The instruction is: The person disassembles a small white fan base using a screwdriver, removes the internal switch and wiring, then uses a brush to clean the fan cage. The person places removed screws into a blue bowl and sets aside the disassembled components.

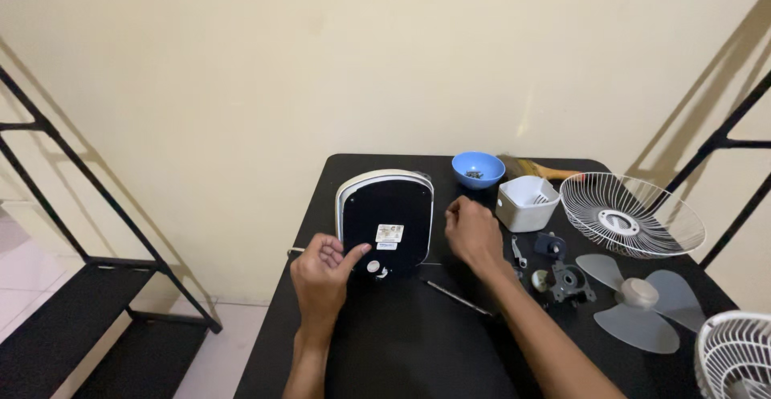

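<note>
A fan base lies upside down on the black table, its black underside with a white rim and a small sticker facing up. My left hand rests at its near left corner, thumb stretched toward the base's lower edge, fingers curled. My right hand hovers just right of the base, fingers bent down to the table; whether it pinches anything is hidden. A thin metal tool lies on the table below my right wrist.
At the back stand a blue bowl with small screws, a white housing box and a brush. To the right lie a white wire grille, grey fan blades, a dark motor part and another grille. Black racks flank the table.
</note>
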